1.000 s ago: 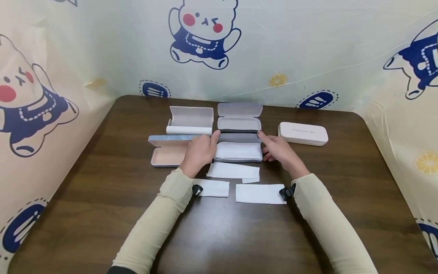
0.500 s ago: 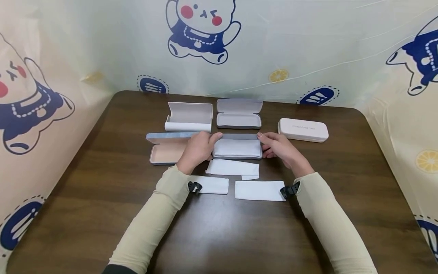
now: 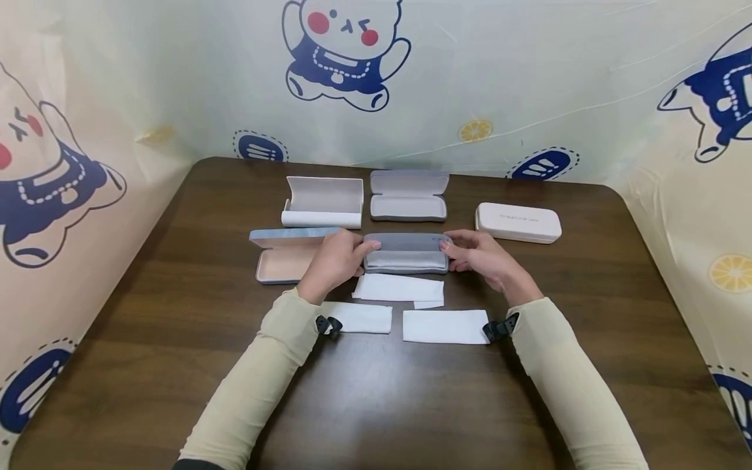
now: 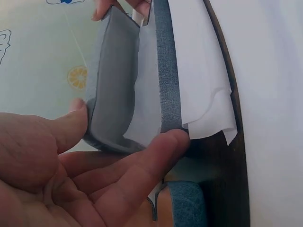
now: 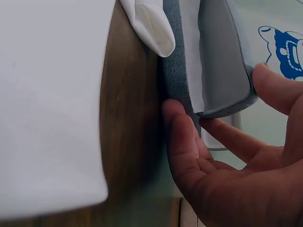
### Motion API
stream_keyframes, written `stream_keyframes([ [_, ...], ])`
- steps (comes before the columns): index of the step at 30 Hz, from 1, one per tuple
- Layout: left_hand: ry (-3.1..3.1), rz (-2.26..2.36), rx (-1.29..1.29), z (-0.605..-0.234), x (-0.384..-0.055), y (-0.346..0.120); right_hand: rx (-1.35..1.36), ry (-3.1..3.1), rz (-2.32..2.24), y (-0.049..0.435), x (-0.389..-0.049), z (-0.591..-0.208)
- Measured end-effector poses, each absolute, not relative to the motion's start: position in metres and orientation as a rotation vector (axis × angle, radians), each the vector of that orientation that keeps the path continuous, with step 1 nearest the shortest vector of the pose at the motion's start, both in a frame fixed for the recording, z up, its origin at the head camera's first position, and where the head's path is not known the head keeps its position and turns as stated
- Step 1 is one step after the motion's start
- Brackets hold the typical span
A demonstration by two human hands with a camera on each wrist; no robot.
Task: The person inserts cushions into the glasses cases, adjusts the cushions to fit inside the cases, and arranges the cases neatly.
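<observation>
A grey-blue glasses case [image 3: 405, 242] lies mid-table with its lid partly lowered over a folded white cloth [image 3: 404, 260] inside. My left hand [image 3: 336, 258] grips its left end, and my right hand [image 3: 483, 258] grips the right end. In the left wrist view, the left thumb presses the lid [image 4: 113, 78] from outside while the fingers lie along the base. The right wrist view has the right hand [image 5: 232, 156] holding the same way, thumb on the lid's edge and fingertips against the fabric-covered base. Just in front of the case lies a folded white cloth [image 3: 399, 287].
Behind stand an open white glasses case [image 3: 323, 219] and an open grey one [image 3: 408, 207]. An open blue case with peach lining [image 3: 284, 264] sits left, a closed white case [image 3: 518, 222] right. Two more white cloths [image 3: 361, 318] [image 3: 445, 326] lie nearer the front.
The grey-blue case's lid has tipped forward from standing open and now covers part of the cloth. Both thumbs have come forward with it. The head view has shifted slightly.
</observation>
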State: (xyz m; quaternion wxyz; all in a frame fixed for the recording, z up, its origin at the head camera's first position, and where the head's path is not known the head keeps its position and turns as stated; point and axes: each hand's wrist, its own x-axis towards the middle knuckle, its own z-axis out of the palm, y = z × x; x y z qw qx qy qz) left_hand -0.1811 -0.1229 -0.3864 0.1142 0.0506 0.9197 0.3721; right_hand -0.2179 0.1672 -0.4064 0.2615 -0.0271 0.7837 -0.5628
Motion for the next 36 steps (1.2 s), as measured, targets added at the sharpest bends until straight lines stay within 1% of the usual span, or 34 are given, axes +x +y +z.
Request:
stream_keyframes([
  [5,2.76,1.09,0.224,-0.395,-0.179,-0.123,-0.12,2.245,-1.492,0.169,-0.215,-0.417],
  [10,2.818,1.073,0.269,-0.398,-0.181,-0.121,-0.146,2.359,-1.419,0.17,-0.213,-0.417],
  [20,2.857,0.984,0.269,-0.398,-0.181,-0.119,-0.111,2.402,-1.405,0.169,-0.207,-0.416],
  [25,2.837,0.985,0.253,-0.397,-0.175,-0.122,-0.063,2.38,-1.421,0.171,-0.203,-0.415],
  [33,2.906,0.871,0.313,-0.388,-0.161,-0.127,0.02,2.4,-1.426,0.183,-0.185,-0.41],
  [36,2.952,0.766,0.363,-0.388,-0.156,-0.127,-0.022,2.465,-1.33,0.185,-0.175,-0.41],
])
